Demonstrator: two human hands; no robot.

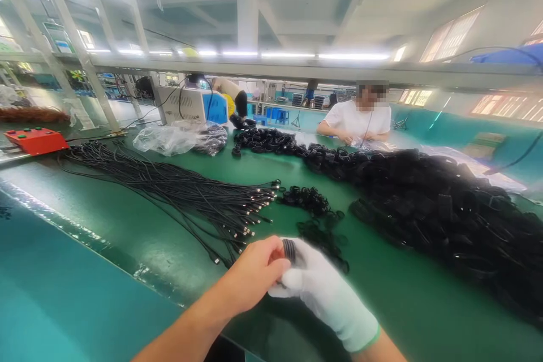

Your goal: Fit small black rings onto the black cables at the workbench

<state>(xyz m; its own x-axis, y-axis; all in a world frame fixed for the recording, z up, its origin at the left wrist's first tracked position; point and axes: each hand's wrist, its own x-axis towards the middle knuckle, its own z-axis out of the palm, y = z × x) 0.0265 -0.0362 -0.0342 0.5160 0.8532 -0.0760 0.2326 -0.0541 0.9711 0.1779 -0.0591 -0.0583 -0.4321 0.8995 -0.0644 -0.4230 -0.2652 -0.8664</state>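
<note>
My bare left hand [258, 268] and my white-gloved right hand [311, 280] meet over the near edge of the green table. Between them they grip a small coiled black cable [289, 250], its loops showing between the fingers. The rest of the coil is hidden by my hands. Just beyond, straight black cables [169, 181] lie in a long bundle, their metal plugs pointing right. To the right of those plugs sits a small heap of black rings or ties [307, 199], with looser ones nearer my right hand.
A large pile of coiled black cables [445, 203] covers the table's right side. At the left stands a red control box [36, 140]. Clear plastic bags [169, 138] lie before a white-and-blue machine [195, 106]. A co-worker [358, 119] sits across the table.
</note>
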